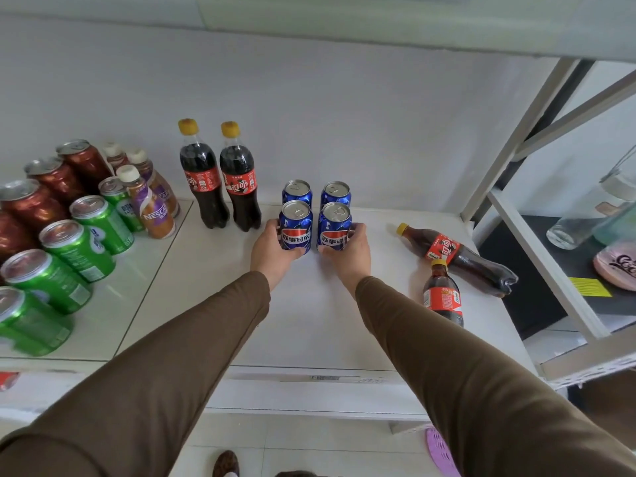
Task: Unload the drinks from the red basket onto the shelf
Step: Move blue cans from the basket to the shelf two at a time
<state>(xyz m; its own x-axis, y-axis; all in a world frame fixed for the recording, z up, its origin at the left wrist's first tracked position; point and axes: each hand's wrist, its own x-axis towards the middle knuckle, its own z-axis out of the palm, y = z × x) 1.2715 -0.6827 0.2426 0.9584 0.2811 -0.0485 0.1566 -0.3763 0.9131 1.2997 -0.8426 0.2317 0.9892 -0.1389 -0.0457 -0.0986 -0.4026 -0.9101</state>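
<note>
A: While both arms reached in, each hand held one can. Left hand (272,251) was wrapped around the left front blue can (296,227), right hand (347,251) around the right front blue can (334,227). Both cans stood upright on the shelf (309,321), a small gap between them.

B: Anything behind them?

A: Two more blue cans, back left (297,192) and back right (335,192), directly behind the held pair, close or touching; couldn't tell which. Together a two-by-two block.

B: Left side?

A: Two upright cola bottles (220,177) with yellow caps, just beside the block, near the left hand's knuckles. Further left: coffee bottles (151,208), a row of green cans (79,246), then red-brown cans (44,191) toward the wall. That end was packed.

B: Right side?

A: One cola bottle lying down (457,256), cap pointing toward the cans, well apart from the right hand. A small cola bottle (444,297) stood in front of it, its cap overlapping the lying bottle in view. Bare shelf between these and the right hand.

B: Basket?

A: Not identifiable. Only a red scrap (7,380) at the left edge below the shelf; couldn't tell what it was.

B: Rest?

A: Neighbouring rack on the right held a glass jar (585,215) and a pink dish (616,266).
</note>
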